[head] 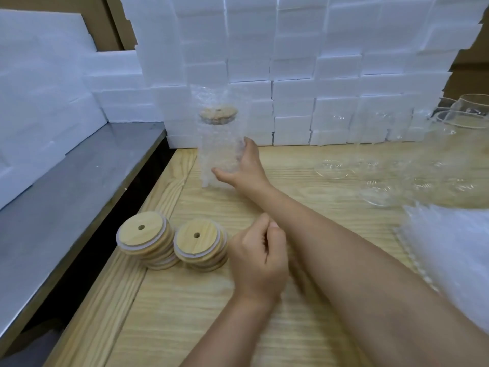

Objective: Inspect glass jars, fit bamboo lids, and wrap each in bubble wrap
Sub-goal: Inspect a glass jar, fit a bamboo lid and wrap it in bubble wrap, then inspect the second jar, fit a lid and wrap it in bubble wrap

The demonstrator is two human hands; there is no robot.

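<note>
A glass jar wrapped in bubble wrap (219, 144) stands upright at the back of the wooden table (238, 313), its bamboo lid (218, 113) showing through the wrap. My right hand (243, 165) reaches across and grips the wrapped jar low on its right side, thumb in front. My left hand (260, 258) hovers over the table nearer to me, fingers curled into a loose fist with nothing in it. Two stacks of bamboo lids (172, 242) with centre holes lie just left of my left hand.
Several bare glass jars (397, 160) stand at the right, more at the far right edge. A pile of bubble wrap sheets (455, 255) lies at the right front. White foam blocks (291, 75) form a wall behind. A grey metal shelf (66, 194) borders the table's left.
</note>
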